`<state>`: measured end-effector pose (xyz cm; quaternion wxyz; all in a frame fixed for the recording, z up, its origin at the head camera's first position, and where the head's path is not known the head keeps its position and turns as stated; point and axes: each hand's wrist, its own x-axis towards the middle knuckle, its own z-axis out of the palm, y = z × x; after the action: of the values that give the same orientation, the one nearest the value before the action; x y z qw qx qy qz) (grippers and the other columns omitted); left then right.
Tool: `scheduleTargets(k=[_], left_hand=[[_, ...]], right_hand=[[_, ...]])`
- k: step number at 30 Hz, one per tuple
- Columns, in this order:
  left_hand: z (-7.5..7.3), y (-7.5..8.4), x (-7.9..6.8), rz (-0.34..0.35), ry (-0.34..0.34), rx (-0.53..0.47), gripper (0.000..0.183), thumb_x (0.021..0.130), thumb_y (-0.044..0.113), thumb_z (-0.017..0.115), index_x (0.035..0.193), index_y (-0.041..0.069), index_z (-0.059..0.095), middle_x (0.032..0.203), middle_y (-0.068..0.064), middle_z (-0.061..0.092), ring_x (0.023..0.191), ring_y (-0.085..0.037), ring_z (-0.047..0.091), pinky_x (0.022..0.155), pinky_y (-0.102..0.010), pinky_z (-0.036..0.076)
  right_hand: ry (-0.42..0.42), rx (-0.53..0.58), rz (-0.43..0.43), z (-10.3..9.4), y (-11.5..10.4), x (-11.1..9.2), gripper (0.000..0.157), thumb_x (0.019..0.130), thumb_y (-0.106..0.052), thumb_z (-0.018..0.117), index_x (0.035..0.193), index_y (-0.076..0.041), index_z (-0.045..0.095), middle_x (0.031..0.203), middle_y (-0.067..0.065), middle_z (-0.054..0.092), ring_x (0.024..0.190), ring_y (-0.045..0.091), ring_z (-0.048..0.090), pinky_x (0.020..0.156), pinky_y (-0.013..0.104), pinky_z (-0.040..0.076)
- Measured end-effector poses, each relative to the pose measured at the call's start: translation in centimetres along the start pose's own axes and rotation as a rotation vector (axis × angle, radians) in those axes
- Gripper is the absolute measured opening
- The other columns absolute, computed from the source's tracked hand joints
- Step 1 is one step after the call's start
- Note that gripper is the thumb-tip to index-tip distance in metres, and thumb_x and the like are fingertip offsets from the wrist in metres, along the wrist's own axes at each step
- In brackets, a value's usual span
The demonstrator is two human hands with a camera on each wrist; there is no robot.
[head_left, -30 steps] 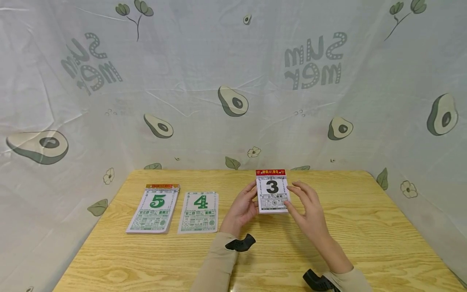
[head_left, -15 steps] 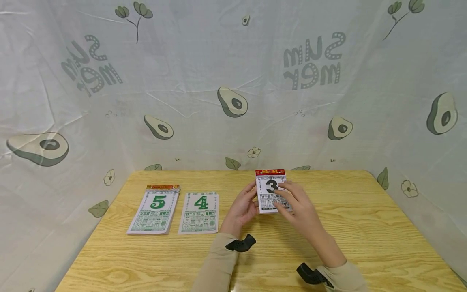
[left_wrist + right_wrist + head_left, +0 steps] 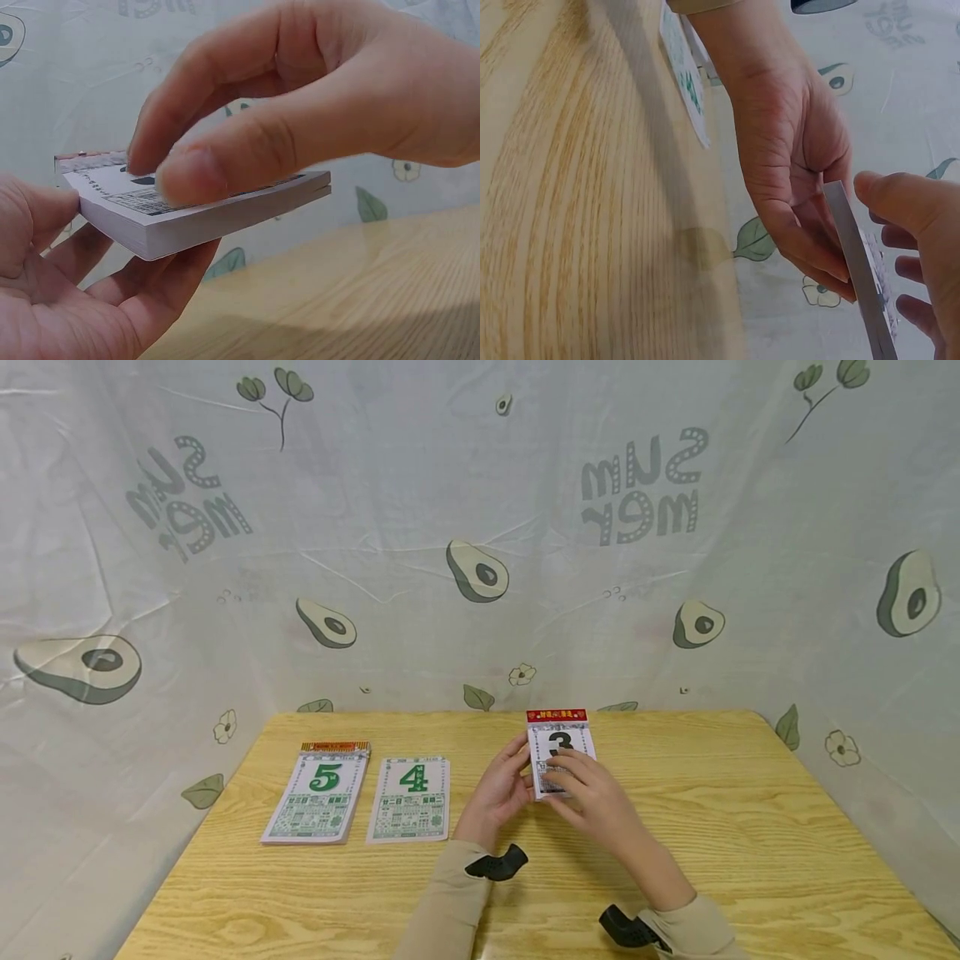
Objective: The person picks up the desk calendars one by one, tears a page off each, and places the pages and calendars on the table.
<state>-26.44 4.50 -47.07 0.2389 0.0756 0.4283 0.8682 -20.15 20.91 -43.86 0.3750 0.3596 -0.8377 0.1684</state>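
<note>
My left hand holds a thick tear-off calendar with a red header and a black 3. Its thumb presses the left side and its fingers support the underside, as the left wrist view shows of the pad. Above the page's lower part is my right hand, fingers loosely bent, covering much of the print. Its thumb hovers at or just over the lower left part of the page; contact is unclear. Nothing is gripped between its fingers.
On the wooden table to the left lie a second calendar pad with a green 5 and a loose sheet with a green 4. An avocado-print curtain hangs behind the table.
My right hand has moved left across the page, from its right edge to the lower left, covering more print. The left hand and calendar have stayed almost still.
</note>
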Motion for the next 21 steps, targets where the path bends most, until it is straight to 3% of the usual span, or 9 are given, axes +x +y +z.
scheduleTargets(k=[3,5,8,11,21], left_hand=[[0.04,-0.05,-0.08,-0.002,-0.001,0.003,0.043,0.107,0.024,0.037,0.149,0.023,0.038,0.120,0.000,0.061,0.083,-0.012,0.068,0.069,-0.031,0.055],[0.07,-0.06,-0.12,-0.004,-0.002,0.000,0.043,0.107,0.024,0.037,0.149,0.023,0.038,0.123,0.000,0.060,0.085,-0.012,0.068,0.070,-0.031,0.055],[0.08,-0.06,-0.12,-0.007,-0.004,0.002,0.043,0.107,0.024,0.037,0.150,0.024,0.038,0.126,-0.001,0.058,0.087,-0.013,0.068,0.071,-0.031,0.055],[0.08,-0.05,-0.08,-0.006,-0.004,-0.003,0.043,0.107,0.024,0.037,0.150,0.024,0.038,0.127,-0.002,0.058,0.088,-0.013,0.068,0.071,-0.032,0.055],[0.13,-0.02,-0.06,-0.005,-0.011,-0.008,0.042,0.107,0.023,0.035,0.149,0.022,0.038,0.124,0.000,0.058,0.085,-0.012,0.067,0.069,-0.032,0.054]], right_hand=[[-0.019,0.000,0.001,0.14,-0.07,-0.22,0.028,0.091,-0.035,0.068,0.096,-0.008,0.072,0.106,0.009,0.069,0.110,0.032,0.062,0.093,0.046,0.050],[-0.029,-0.003,0.006,0.17,-0.11,-0.34,0.029,0.092,-0.036,0.066,0.095,-0.008,0.073,0.106,0.008,0.069,0.110,0.031,0.062,0.093,0.046,0.049],[-0.041,-0.010,0.016,0.19,-0.17,-0.42,0.023,0.082,-0.026,0.079,0.094,-0.008,0.073,0.105,0.007,0.070,0.109,0.030,0.062,0.093,0.045,0.050],[-0.053,-0.021,0.027,0.25,-0.20,-0.42,0.030,0.068,-0.015,0.087,0.094,-0.008,0.073,0.103,0.007,0.070,0.108,0.029,0.062,0.093,0.045,0.050],[-0.066,-0.013,0.039,0.19,-0.23,-0.40,0.028,0.068,-0.011,0.086,0.093,-0.009,0.073,0.103,0.007,0.070,0.108,0.029,0.062,0.095,0.043,0.049]])
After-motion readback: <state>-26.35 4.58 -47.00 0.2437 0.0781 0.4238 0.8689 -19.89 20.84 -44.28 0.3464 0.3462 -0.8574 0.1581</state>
